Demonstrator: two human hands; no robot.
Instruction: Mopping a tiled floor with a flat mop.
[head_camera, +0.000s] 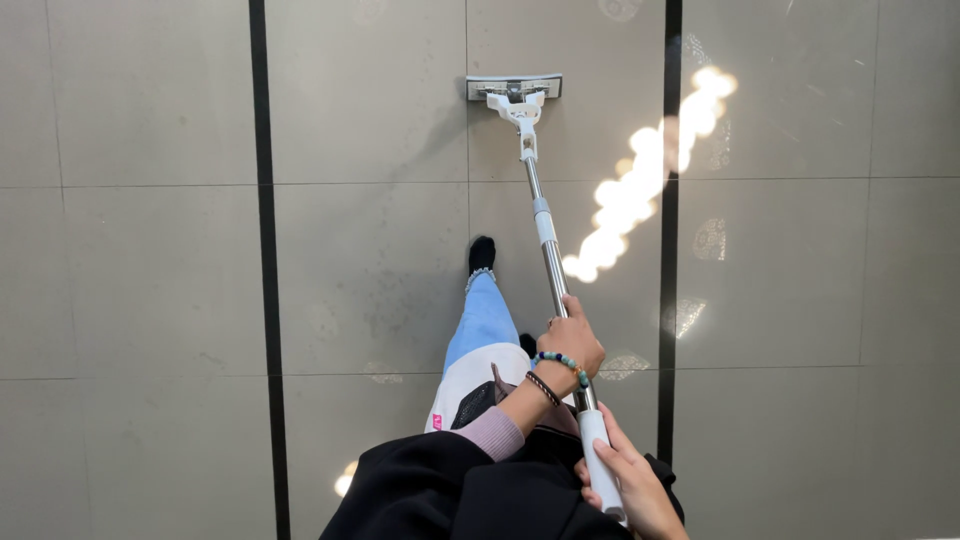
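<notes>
A flat mop lies with its head (513, 86) on the grey tiled floor ahead of me; its metal pole (548, 245) slants back toward my body. My left hand (572, 342), with bead bracelets on the wrist, is closed around the pole partway down. Lower, at the bottom edge of the view, my right hand (628, 482) grips the white handle end (600, 455). Left of the pole, my leg in light blue jeans (483, 322) steps forward, and its foot in a black sock (481, 252) is on the floor.
Large glossy grey tiles (150, 280) cover the floor, crossed by two black strips (262, 250) (670, 260) running away from me. A bright glare of ceiling light (640, 185) reflects just right of the pole. My dark jacket (470, 495) fills the bottom middle.
</notes>
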